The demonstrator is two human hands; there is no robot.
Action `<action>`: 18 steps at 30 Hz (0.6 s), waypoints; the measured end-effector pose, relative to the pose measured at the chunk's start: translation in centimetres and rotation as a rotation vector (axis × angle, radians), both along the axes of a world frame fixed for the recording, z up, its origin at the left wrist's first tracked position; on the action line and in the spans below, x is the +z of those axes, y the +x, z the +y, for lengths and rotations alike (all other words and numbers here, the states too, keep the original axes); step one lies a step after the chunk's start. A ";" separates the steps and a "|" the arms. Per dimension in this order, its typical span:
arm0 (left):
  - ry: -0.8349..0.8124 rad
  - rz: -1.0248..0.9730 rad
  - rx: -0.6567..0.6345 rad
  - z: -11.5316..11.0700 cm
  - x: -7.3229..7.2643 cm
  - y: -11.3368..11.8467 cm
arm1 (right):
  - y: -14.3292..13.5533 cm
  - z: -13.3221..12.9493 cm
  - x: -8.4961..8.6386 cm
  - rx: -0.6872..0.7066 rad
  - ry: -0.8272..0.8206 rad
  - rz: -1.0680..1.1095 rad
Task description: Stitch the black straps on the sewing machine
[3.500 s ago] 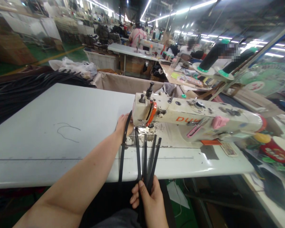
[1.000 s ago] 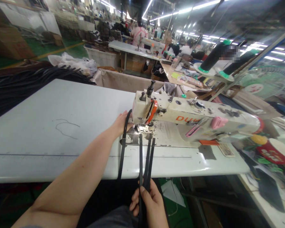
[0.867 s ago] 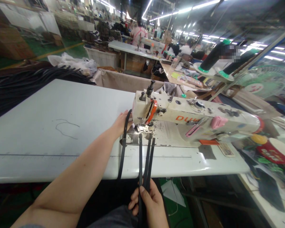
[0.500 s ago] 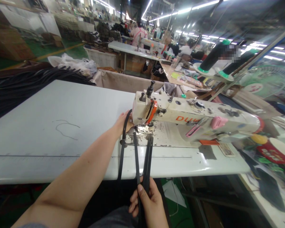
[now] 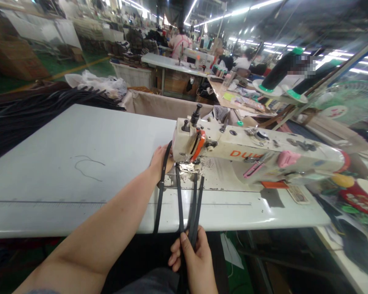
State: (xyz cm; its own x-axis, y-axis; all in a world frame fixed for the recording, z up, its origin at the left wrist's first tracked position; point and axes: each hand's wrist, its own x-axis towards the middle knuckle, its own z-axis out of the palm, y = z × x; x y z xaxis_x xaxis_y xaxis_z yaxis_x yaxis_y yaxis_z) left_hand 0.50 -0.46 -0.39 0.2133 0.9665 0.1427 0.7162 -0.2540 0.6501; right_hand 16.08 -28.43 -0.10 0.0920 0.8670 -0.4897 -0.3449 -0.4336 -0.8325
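Observation:
Several narrow black straps (image 5: 198, 208) run through my right hand (image 5: 194, 253), pinched between thumb and fingers just below the table's front edge. One of them reaches up to the needle plate (image 5: 187, 168) of the sewing machine (image 5: 214, 147); the free ends of two others lie over the machine bed. My left hand (image 5: 161, 159) rests beside the machine head, at its left side. Another black strap (image 5: 163, 179) loops across it and hangs down over the table edge. The machine head and this strap hide the left fingers.
A loose dark thread (image 5: 90, 160) lies on the white sewing table (image 5: 49, 175). Many black straps (image 5: 49, 104) are heaped beyond its left end. Large black thread cones (image 5: 279, 69) stand at the right, above a cluttered side table. A co-worker (image 5: 180, 41) sits farther back.
The strap ends in front of the needle have spread apart, the rightmost moving right. My right hand still grips them, and my left hand stays beside the machine head. The view has shifted slightly.

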 end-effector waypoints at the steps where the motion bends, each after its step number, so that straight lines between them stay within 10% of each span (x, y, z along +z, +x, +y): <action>1: 0.001 0.009 0.032 -0.1 0.1 0.1 | -0.1 0.1 -0.1 -0.005 0.000 -0.006; 18: 0.009 -0.006 0.094 -0.7 0.6 0.5 | -0.4 0.4 0.1 -0.045 0.014 -0.049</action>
